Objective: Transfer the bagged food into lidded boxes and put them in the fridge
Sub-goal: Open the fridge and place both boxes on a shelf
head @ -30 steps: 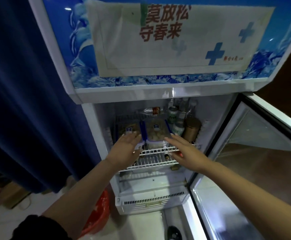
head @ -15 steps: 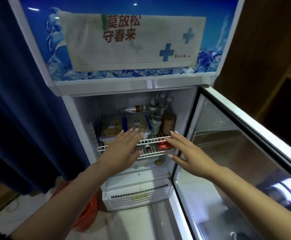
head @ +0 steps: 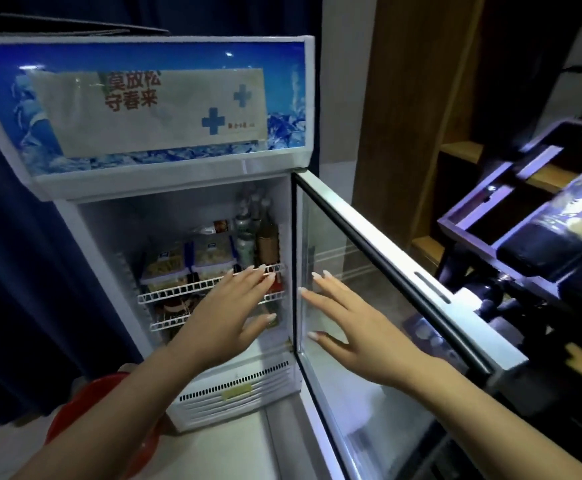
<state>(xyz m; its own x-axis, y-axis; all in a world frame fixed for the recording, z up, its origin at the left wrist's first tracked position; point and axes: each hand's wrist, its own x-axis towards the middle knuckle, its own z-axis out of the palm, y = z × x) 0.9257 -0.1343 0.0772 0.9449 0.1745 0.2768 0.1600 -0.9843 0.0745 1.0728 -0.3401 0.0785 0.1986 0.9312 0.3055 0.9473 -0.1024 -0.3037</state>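
Two clear lidded boxes with blue clips sit side by side on the fridge's upper wire shelf (head: pixel 178 292): the left box (head: pixel 164 266) and the right box (head: pixel 213 254), both filled with pale food. My left hand (head: pixel 227 320) hovers open in front of the shelf, fingers straight, holding nothing. My right hand (head: pixel 348 327) is open too, fingers spread in front of the inner side of the glass door (head: pixel 379 271), which stands open to the right. Whether it touches the glass is unclear.
Bottles and a brown can (head: pixel 267 244) stand at the shelf's right end. A red basin (head: pixel 85 407) lies on the floor at lower left. A dark blue curtain (head: pixel 12 271) hangs left of the fridge. Wooden shelving and a dark machine (head: pixel 542 237) stand to the right.
Both hands have pulled back from the boxes on the shelf. My right hand has shifted right, in front of the door glass. The view has swung to the right and backed away.
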